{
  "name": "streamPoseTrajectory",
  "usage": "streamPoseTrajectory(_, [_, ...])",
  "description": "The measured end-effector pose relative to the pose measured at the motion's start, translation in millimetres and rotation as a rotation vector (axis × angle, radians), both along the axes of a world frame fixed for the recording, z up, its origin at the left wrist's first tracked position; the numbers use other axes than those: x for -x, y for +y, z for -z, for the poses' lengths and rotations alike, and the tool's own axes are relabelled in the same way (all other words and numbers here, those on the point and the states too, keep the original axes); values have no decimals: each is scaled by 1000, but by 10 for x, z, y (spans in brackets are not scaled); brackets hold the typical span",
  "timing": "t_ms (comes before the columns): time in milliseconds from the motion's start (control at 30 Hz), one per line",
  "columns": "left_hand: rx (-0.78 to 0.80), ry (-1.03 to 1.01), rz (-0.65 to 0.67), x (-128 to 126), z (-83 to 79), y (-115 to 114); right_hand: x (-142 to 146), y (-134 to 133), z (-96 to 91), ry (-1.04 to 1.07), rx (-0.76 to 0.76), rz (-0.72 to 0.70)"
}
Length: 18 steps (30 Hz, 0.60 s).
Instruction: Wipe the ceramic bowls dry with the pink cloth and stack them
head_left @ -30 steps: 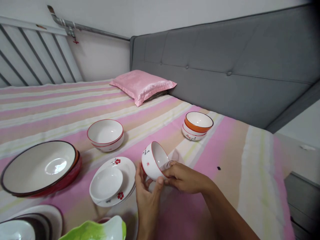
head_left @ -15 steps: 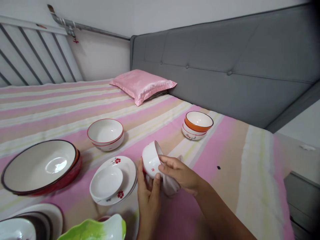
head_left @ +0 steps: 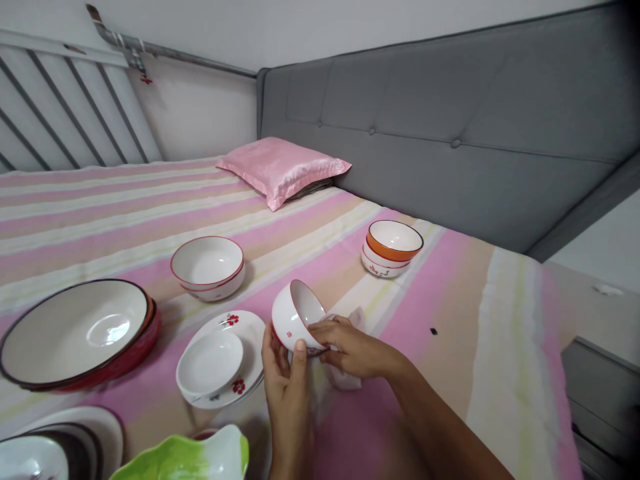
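Note:
I hold a small white bowl (head_left: 295,319) with a red rim and red flower marks, tilted on its side above the striped bedsheet. My left hand (head_left: 284,375) grips it from below, thumb against its outer wall. My right hand (head_left: 347,347) presses a pale cloth (head_left: 345,377) against the bowl's rim and wall, fingers closed on the cloth. Just left of the bowl lies a flowered white plate (head_left: 245,330) with a small white dish (head_left: 210,363) on it.
A red-rimmed white bowl (head_left: 207,267) and a stack of an orange bowl on a white one (head_left: 393,248) stand farther back. A large dark-rimmed dish on a red one (head_left: 75,333) lies left. A green-edged dish (head_left: 190,457) and more plates (head_left: 60,447) sit nearest. Pink pillow (head_left: 283,170), grey headboard (head_left: 450,133).
The bowl has been turned in my hands, its opening swinging away and then back up toward me. My right hand with the cloth slid from inside the rim to the outer wall.

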<state>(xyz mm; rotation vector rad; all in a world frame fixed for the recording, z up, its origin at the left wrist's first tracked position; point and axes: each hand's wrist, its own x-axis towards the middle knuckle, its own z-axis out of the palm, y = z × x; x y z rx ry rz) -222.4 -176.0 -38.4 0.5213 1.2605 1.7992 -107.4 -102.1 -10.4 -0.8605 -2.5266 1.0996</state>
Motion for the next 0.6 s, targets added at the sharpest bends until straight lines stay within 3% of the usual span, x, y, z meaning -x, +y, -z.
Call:
streamPoseTrajectory(233, [87,-111,-13,14,23,22,-4,4,101,-113,-119,55])
streamPoseTrajectory(433, [35,-157,14,34,-4,24,33,-44,8,-63,-225,30])
streamPoseTrajectory(600, [13,-168,-8,56,-52,-2,102,-100,-50,10,-154,67])
